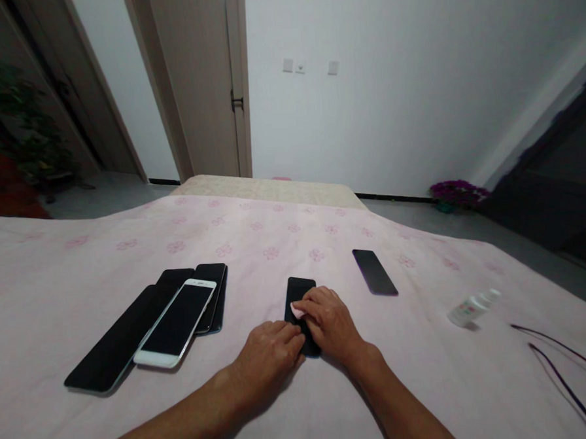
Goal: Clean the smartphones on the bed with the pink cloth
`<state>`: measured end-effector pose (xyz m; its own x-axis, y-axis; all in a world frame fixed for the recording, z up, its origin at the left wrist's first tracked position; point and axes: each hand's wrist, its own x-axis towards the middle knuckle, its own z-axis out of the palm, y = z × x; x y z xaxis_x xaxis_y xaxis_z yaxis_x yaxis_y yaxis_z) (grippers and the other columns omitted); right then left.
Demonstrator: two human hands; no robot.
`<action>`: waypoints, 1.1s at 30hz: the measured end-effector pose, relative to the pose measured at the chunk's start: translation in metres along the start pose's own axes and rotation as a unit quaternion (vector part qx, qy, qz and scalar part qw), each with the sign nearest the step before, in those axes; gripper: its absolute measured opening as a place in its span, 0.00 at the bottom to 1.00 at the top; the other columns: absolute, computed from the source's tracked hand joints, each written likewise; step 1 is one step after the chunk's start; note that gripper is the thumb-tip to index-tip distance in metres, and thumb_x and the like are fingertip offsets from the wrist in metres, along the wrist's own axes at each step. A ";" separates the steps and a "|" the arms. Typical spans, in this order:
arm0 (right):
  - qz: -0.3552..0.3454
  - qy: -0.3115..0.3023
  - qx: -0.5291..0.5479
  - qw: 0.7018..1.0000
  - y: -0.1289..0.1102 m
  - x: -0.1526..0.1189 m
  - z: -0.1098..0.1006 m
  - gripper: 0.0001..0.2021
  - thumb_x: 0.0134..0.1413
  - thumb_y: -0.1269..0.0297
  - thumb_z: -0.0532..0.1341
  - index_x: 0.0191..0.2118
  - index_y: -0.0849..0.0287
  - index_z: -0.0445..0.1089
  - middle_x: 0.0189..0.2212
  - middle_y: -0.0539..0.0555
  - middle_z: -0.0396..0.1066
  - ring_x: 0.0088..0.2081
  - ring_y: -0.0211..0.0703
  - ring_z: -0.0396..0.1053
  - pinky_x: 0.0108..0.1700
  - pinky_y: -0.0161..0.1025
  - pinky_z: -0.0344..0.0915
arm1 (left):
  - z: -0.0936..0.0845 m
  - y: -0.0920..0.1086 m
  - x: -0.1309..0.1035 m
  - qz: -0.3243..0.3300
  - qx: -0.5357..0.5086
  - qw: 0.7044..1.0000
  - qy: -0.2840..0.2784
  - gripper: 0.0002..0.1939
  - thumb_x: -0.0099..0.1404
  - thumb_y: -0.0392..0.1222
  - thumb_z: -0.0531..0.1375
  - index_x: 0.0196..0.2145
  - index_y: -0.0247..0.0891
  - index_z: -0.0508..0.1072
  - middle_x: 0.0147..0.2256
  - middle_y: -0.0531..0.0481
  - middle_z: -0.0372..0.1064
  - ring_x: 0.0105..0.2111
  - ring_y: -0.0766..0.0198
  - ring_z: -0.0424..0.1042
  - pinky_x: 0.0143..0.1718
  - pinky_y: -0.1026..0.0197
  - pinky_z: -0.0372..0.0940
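A dark smartphone (300, 287) lies screen up on the pink flowered bedspread in front of me. My left hand (272, 351) is closed at its left side, fingers curled over the lower edge and holding it. My right hand (329, 319) pinches a small pale pink wiping pad (297, 310) against the screen. Part of the phone is hidden under both hands. Left of them, a white-framed smartphone (180, 323) rests on several overlapping dark phones, among them a long black one (113, 340). Another dark phone (375, 272) lies apart to the right.
A small white bottle (472, 308) lies on its side at the right of the bedspread (263, 404). Black cables (567, 382) cross the right front corner. Beyond the bed are a door (197, 80), a white wall and purple flowers (458, 192). A leafy plant stands far left.
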<state>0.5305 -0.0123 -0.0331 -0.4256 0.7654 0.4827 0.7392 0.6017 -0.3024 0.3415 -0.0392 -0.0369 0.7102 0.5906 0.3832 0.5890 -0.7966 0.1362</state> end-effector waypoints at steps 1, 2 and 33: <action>-0.012 -0.008 0.011 1.000 -0.001 -0.001 -0.001 0.12 0.57 0.77 0.58 0.42 0.57 0.75 0.36 0.55 0.70 0.40 0.47 0.63 0.44 0.44 0.59 | 0.000 0.000 0.000 0.001 0.001 1.000 -0.001 0.03 0.64 0.36 0.63 0.37 0.38 0.74 0.36 0.50 0.76 0.36 0.56 0.75 0.38 0.53 0.71; -0.019 -0.014 0.017 1.000 0.000 -0.002 -0.003 0.12 0.56 0.77 0.58 0.41 0.57 0.75 0.36 0.55 0.70 0.40 0.47 0.64 0.43 0.43 0.59 | -0.001 -0.001 0.000 0.002 0.002 1.000 -0.001 0.03 0.64 0.36 0.63 0.37 0.38 0.74 0.36 0.50 0.76 0.36 0.56 0.75 0.38 0.53 0.71; -0.002 0.001 0.031 1.000 -0.003 -0.004 -0.009 0.12 0.45 0.79 0.57 0.32 0.58 0.75 0.29 0.53 0.68 0.35 0.45 0.63 0.39 0.42 0.56 | -0.003 -0.010 -0.001 -0.018 -0.040 0.998 0.043 0.09 0.67 0.42 0.60 0.29 0.40 0.73 0.28 0.52 0.74 0.30 0.60 0.73 0.33 0.58 0.64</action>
<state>0.5343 -0.0194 -0.0270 -0.4276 0.7619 0.4865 0.7036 0.6184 -0.3501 0.3336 -0.0323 -0.0363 0.6517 0.6086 0.4526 0.5789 -0.7847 0.2217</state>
